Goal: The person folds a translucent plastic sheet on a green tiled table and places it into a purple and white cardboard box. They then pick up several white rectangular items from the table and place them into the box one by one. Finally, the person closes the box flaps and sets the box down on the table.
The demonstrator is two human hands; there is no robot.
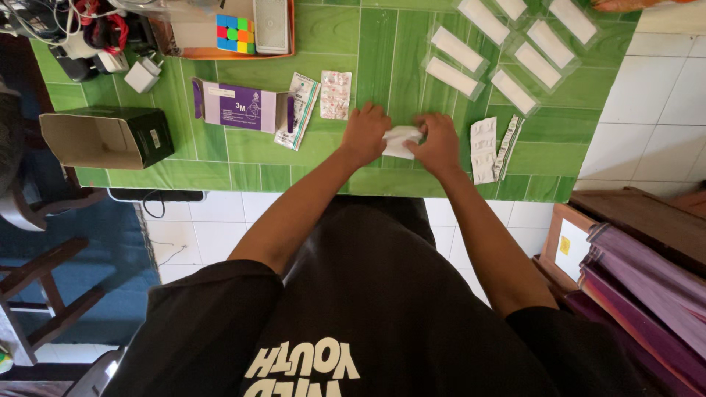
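My left hand [365, 133] and my right hand [439, 141] meet over the near edge of a green tiled table [382, 73]. Both grip one small white folded paper packet [401, 140] between them, pressed against the tabletop. A white blister strip [483, 149] and a silver foil strip [509, 145] lie just right of my right hand. Another blister strip [336, 94] and a printed leaflet [298, 110] lie left of my left hand.
Several clear bags with white strips [507, 44] lie at the table's far right. A purple carton [239, 106], an open black box [107, 136], an orange tray [235, 51] with a colour cube [235, 34], and chargers [143, 73] sit to the left. Wooden frames [632, 265] stand right.
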